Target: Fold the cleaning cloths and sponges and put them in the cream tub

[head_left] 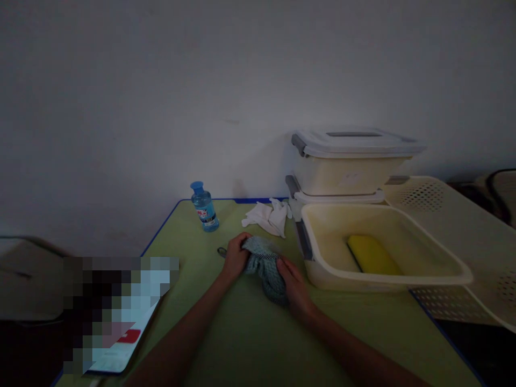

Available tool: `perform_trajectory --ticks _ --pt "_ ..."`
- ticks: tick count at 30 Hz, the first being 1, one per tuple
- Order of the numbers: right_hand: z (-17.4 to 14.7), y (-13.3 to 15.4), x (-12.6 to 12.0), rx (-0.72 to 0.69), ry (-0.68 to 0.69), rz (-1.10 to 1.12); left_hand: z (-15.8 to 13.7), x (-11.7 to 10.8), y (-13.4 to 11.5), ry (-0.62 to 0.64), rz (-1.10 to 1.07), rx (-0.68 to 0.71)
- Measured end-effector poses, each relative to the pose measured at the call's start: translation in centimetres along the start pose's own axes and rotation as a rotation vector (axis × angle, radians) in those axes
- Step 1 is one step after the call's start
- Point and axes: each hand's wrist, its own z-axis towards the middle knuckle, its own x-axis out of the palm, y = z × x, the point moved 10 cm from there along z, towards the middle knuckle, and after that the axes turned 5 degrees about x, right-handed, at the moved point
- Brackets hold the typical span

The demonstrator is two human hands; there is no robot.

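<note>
Both hands grip a grey-blue, knitted-looking cloth (268,269), bunched up just above the green table (242,333). My left hand (237,258) is closed on its upper left part, with the fingertips partly hidden. On the right side, my right hand (296,287) pinches the folds, thumb on top. A small dark loop (221,251) sticks out to the left of my left hand; whether it belongs to the cloth I cannot tell. Behind the hands lies crumpled white tissue (268,216). A blue bottle (205,208) with a label stands upright at the back left.
To the right, an open cream bin (322,269) holds a yellow object (371,254). Behind it are stacked lidded boxes (350,172). A perforated white basket (459,226) is at far right. A lit phone or tablet screen (116,355), partly blurred, is at lower left.
</note>
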Motion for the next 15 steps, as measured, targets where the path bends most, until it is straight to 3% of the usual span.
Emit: perform_trajectory --ticks 3,15 --pt "-0.2 -0.7 -1.2 0.064 -0.098 0.043 -0.1 -0.2 -0.1 -0.008 0.013 0.008" --pt "-0.3 0.8 0.2 0.004 0.011 0.04 -0.4 -1.8 0.1 -0.125 0.04 0.013"
